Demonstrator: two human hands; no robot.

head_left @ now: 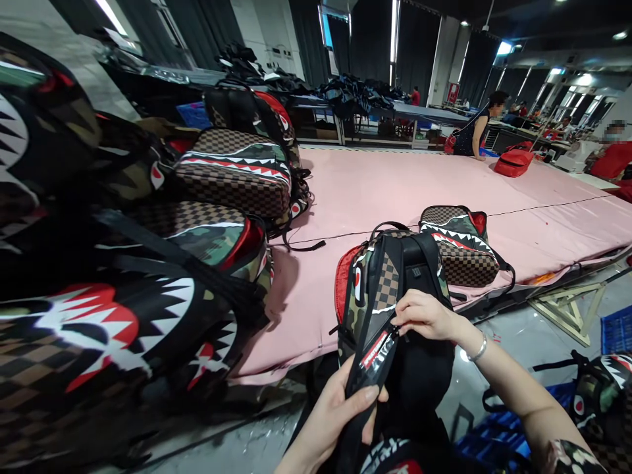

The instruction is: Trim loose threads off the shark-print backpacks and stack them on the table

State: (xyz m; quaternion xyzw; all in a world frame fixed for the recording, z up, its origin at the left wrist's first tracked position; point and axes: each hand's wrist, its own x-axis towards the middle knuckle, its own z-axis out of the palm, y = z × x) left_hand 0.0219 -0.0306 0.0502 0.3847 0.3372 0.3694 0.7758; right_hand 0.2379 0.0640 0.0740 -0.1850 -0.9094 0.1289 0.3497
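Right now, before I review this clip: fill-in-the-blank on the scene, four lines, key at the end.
1. The left hand grips a black ____ of the backpack.
2. The right hand has a silvery ____ around its wrist.
3. The cover on the table is ____ in colour.
4. The bag near the person in dark clothes is ____ in colour.

Missing words: strap; bracelet; pink; red.

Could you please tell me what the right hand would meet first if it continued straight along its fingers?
Probably the black strap, where the right hand's fingertips seem to be; exact depth is unclear.
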